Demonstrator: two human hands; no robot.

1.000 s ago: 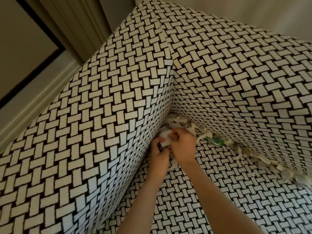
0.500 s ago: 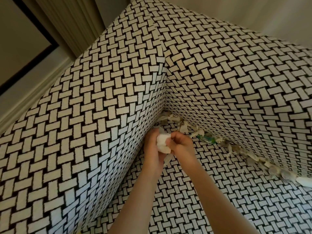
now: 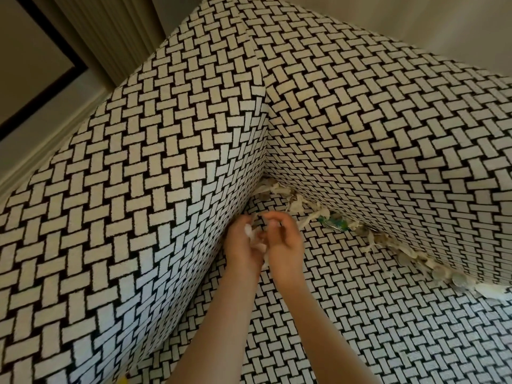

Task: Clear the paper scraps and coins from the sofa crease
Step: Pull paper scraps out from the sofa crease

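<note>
Both hands hover over the sofa seat close to its inner corner. My left hand cups a wad of white paper scraps. My right hand is beside it with its fingers curled loosely above the wad; the blur hides whether it pinches anything. More torn white paper scraps lie along the crease under the backrest. Grey coins sit further right in the same crease. A blue-green wrapper lies among the scraps.
The sofa armrest rises right beside my left hand, and the backrest stands behind the crease. A larger white paper piece lies at the crease's right end. Curtain and wall are at the far left.
The right hand has let go of the white wad and its fingers have lifted and spread; the wad now sits in the left hand. The view has shifted slightly.
</note>
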